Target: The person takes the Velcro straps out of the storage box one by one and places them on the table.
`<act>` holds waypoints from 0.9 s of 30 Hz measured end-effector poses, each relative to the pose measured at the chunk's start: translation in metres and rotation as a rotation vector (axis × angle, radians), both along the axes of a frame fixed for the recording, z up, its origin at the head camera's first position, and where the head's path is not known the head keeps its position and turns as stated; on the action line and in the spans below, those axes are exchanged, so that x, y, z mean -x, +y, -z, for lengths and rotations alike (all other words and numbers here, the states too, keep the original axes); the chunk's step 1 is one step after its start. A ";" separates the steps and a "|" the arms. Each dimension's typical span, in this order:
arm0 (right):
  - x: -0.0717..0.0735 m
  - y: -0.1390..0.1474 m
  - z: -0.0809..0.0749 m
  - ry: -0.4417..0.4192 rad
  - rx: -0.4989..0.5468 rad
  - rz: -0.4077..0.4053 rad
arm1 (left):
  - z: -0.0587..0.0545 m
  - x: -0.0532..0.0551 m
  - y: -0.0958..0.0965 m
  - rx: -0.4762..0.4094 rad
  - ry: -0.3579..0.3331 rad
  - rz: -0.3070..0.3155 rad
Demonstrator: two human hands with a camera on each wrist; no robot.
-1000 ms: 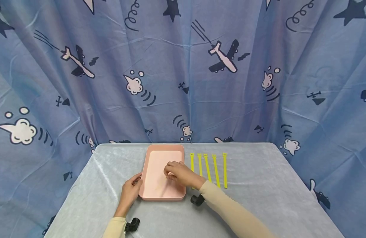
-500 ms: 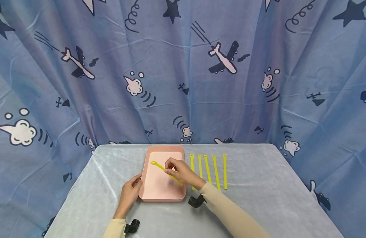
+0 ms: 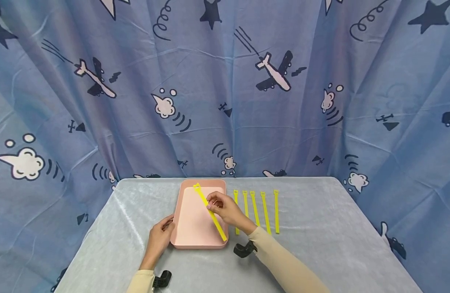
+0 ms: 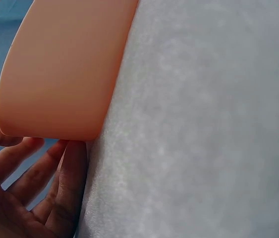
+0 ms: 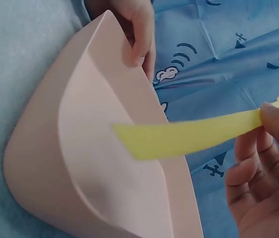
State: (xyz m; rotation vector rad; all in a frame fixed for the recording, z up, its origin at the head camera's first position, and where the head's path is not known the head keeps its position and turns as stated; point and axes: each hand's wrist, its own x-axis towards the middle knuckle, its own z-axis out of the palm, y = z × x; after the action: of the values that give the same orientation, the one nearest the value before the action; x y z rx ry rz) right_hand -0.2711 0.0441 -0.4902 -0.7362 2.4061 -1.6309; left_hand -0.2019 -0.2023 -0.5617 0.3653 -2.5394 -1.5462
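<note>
Over the pink tray [image 3: 199,244], my right hand [image 3: 226,210] pinches a flat yellow hook-and-loop cable tie [image 3: 214,219] between thumb and fingers. Its slotted head points up and left toward the tray's back, its tail down and right toward the near corner. In the right wrist view the tie [image 5: 179,139] spans sideways from the fingertips, its cut end over the tray interior. My left hand [image 3: 160,234] rests at the tray's left side; the left wrist view shows its loosely extended fingers [image 4: 72,168] touching the outer wall.
Several more yellow ties [image 3: 276,211] lie side by side right of the tray on the grey cloth-covered table [image 3: 313,232]. The right forearm crosses in front of them and hides some lower ends. A blue patterned curtain [image 3: 195,142] hangs behind the table.
The tie, barely visible one second ago, came into view slanting across the tray, then swung steeper with its head toward the back. The right hand shifted slightly right. The left hand stayed put.
</note>
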 end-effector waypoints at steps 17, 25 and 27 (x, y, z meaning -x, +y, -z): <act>0.002 0.039 0.001 -0.154 0.103 0.185 | -0.001 0.000 0.001 -0.012 -0.002 0.011; 0.005 0.064 0.003 -0.252 0.200 0.243 | -0.002 0.000 0.000 -0.010 -0.002 0.005; 0.005 0.071 0.004 -0.252 0.201 0.252 | -0.002 -0.001 0.001 -0.009 -0.008 0.002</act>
State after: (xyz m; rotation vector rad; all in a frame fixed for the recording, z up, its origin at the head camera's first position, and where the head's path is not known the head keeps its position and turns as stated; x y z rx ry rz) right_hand -0.2763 0.1149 -0.4944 -0.2360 2.2496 -1.9484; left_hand -0.2014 -0.2016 -0.5597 0.3711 -2.5405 -1.5612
